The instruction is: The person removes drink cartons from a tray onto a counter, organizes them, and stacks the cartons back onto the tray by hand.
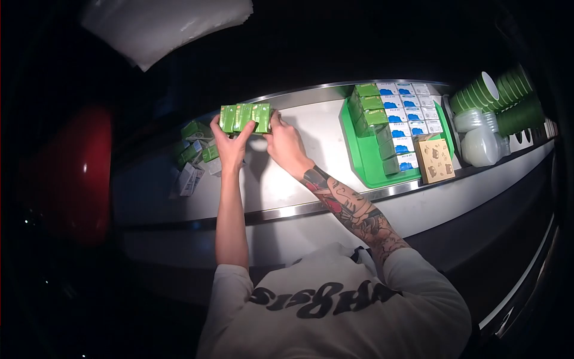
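My left hand point(232, 142) grips the left and near side of a row of green boxes point(246, 118), its thumb across the near face. At the right end of the same row, my right hand point(283, 139) closes its fingers on the boxes. The row is held up over the white counter point(281, 191). Below and left of my left hand lies a jumbled pile of green and white boxes point(192, 143). To the right, a green tray point(357, 158) bears rows of green boxes point(366, 105) and white-and-blue boxes point(403, 128).
A tan patterned box point(436, 160) stands at the tray's near right corner. Stacked green cups point(475, 94) and clear plastic containers point(480, 145) are at the far right. A pale plastic sheet point(167, 27) hangs at upper left, with a red object point(81, 173) below it.
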Available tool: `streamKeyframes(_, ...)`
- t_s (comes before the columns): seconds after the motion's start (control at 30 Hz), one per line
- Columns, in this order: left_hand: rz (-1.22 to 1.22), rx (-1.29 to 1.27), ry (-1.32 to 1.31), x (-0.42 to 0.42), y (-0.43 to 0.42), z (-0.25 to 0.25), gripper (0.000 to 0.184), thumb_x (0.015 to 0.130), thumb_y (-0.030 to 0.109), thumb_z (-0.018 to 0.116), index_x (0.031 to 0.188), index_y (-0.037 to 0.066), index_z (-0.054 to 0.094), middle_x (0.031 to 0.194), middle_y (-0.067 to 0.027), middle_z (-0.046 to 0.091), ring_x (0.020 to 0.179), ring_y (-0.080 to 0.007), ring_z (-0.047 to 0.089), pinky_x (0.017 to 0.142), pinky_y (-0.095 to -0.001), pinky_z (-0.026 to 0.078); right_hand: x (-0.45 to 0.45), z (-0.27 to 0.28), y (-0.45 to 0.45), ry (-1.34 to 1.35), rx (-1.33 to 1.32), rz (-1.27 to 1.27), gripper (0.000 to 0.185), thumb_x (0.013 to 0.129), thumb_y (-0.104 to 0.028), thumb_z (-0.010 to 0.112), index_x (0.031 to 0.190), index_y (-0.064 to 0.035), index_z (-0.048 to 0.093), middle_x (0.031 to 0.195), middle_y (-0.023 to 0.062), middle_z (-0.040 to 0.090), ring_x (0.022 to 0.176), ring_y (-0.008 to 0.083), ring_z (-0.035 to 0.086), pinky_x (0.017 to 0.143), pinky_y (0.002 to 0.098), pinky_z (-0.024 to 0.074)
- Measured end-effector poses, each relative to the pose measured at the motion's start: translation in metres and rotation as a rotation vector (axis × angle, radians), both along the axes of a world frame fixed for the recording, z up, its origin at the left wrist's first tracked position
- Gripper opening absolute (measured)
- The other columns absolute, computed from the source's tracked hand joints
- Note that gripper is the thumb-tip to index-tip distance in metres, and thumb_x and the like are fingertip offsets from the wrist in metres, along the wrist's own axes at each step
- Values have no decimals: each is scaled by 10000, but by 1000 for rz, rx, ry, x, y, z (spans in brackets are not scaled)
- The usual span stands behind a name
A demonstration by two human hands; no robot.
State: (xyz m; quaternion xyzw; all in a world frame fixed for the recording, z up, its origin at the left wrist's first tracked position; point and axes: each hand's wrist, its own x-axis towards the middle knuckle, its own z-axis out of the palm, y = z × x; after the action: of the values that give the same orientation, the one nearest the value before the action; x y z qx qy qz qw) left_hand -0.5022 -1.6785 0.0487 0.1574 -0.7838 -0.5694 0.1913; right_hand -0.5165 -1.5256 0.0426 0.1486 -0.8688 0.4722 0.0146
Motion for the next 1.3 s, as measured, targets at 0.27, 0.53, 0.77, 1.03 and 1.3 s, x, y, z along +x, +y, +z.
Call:
streamKeyframes(0.27, -430, 11, -31, 15, 145, 16, 809, 726, 289, 898, 1334, 9, 443, 1159, -179, 665, 1069, -234, 659, 946, -356, 521, 89, -1, 132, 19, -87, -400, 626, 856, -70, 669, 1353, 198, 400, 1074, 345, 622, 939, 421, 683, 794, 422, 568)
streamKeyframes(0.53, -763, 17, -129, 8, 252, -10, 791, 706, 375, 878, 1319, 53, 496, 1163, -180, 663, 1091, -277, 653, 944, -377, 509, 143, -23, 198, -60, -392, -636, 641, 872, -47, 669, 1410, 126, 368, 1087, 285, 646, 1021, 362, 691, 880, 397, 562)
streamKeyframes(0.77, -818, -422, 71, -2, 281, -33, 715, 773, 393, 806, 1332, 49, 522, 1321, -210, 512, 1228, -368, 523, 1003, -436, 459, 142, -54, 181, -75, -526, -666, 705, 835, -90, 632, 1371, 158, 246, 1255, 401, 470, 1186, 536, 506, 1020, 510, 423)
streamKeyframes(1.03, -441, -494, 336, 19, 278, -58, 498, 930, 281, 631, 1321, 3, 496, 1364, -233, 502, 1264, -410, 486, 1073, -484, 374, 137, -55, 196, -117, -388, -512, 866, 855, -75, 547, 1448, 226, -8, 1466, 488, 163, 1373, 590, 261, 1148, 508, 282)
streamKeyframes(1.3, -686, 276, -75, 82, 269, -82, 518, 959, 210, 670, 1342, -57, 445, 1268, -219, 589, 1248, -290, 576, 1004, -369, 520, 163, -79, 214, 70, -164, -410, 843, 824, -20, 547, 1528, 108, 102, 1539, 419, 133, 1437, 533, 217, 1149, 475, 303)
